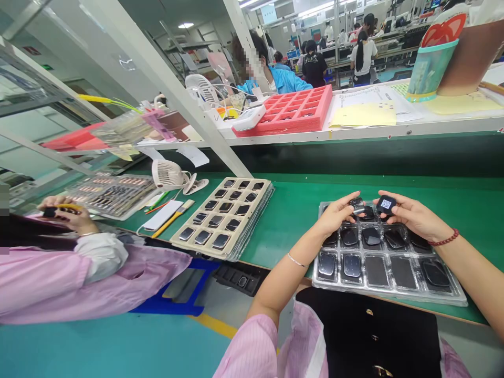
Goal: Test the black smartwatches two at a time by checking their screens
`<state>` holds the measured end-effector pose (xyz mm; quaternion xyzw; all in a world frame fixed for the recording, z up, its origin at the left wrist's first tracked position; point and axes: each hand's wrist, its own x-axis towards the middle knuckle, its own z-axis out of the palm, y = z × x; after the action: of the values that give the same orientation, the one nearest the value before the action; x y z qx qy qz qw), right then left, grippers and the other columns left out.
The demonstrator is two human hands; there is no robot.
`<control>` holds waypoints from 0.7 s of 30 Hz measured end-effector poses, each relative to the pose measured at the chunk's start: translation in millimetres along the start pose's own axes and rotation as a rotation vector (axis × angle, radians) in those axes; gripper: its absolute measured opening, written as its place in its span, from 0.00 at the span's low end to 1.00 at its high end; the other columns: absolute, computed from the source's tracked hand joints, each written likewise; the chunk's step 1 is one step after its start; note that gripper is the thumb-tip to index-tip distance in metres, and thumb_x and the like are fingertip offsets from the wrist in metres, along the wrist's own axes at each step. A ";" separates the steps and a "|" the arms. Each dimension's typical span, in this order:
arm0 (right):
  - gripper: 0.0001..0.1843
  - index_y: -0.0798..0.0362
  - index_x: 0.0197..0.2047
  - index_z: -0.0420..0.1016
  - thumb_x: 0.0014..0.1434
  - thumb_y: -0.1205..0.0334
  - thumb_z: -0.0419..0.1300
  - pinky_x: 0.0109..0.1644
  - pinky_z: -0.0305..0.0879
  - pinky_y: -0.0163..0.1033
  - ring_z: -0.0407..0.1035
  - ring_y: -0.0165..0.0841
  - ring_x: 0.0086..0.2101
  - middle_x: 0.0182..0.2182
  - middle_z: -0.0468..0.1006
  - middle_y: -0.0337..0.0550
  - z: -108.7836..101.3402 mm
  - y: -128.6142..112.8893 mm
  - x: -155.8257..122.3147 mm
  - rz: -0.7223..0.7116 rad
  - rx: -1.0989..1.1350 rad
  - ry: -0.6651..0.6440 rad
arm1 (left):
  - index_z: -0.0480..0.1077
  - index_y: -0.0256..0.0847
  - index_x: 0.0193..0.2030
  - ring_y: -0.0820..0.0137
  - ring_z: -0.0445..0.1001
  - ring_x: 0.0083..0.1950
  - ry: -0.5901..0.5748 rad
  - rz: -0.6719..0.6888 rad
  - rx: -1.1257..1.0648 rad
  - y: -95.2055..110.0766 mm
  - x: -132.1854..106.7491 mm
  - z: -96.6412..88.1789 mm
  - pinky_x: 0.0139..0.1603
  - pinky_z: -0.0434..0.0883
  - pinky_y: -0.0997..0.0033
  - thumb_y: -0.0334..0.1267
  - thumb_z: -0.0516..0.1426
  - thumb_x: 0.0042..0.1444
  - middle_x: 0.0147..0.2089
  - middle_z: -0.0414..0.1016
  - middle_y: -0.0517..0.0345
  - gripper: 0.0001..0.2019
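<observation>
Over the back of a clear plastic tray [384,252], both of my hands are raised close together. My left hand [337,212] is closed on a small dark watch-like case [357,206] with a shiny rim. Between the fingers of my right hand [417,215] is a black square piece [386,203] with a white QR label facing me. The two pieces are apart. In the tray's pockets lie several dark glossy watch-like units [352,265]; some front pockets show only their dark bottoms. My hands hide part of the back row.
Left of the tray stands a stack of beige trays [224,215] with dark square units. Beyond it are a brush [173,218], a white fan [169,176] and a co-worker's hands [66,212]. A shelf [366,131] carrying a red foam tray [291,110] spans the bench's back.
</observation>
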<state>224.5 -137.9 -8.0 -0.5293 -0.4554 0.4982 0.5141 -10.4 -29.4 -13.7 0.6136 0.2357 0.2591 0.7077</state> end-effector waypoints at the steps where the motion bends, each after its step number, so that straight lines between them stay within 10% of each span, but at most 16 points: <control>1: 0.35 0.46 0.64 0.74 0.55 0.46 0.71 0.41 0.79 0.44 0.78 0.39 0.39 0.43 0.82 0.47 -0.2 -0.1 0.0 0.000 0.007 0.001 | 0.64 0.44 0.70 0.65 0.81 0.48 0.001 0.002 0.005 0.0 -0.2 -0.4 0.41 0.75 0.72 0.48 0.62 0.59 0.63 0.74 0.44 0.33; 21: 0.31 0.51 0.56 0.77 0.53 0.45 0.72 0.26 0.65 0.35 0.66 0.30 0.27 0.41 0.80 0.45 4.3 -9.3 -1.5 -0.043 -0.080 -0.127 | 0.67 0.40 0.64 0.77 0.71 0.27 -0.031 -0.024 0.015 8.1 -3.6 5.3 0.30 0.70 0.74 0.51 0.68 0.49 0.42 0.76 0.54 0.37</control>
<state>220.4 -138.5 1.5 -0.5066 -0.5179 0.5011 0.4734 -10.3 -34.8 -4.9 0.6198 0.2341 0.2393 0.7098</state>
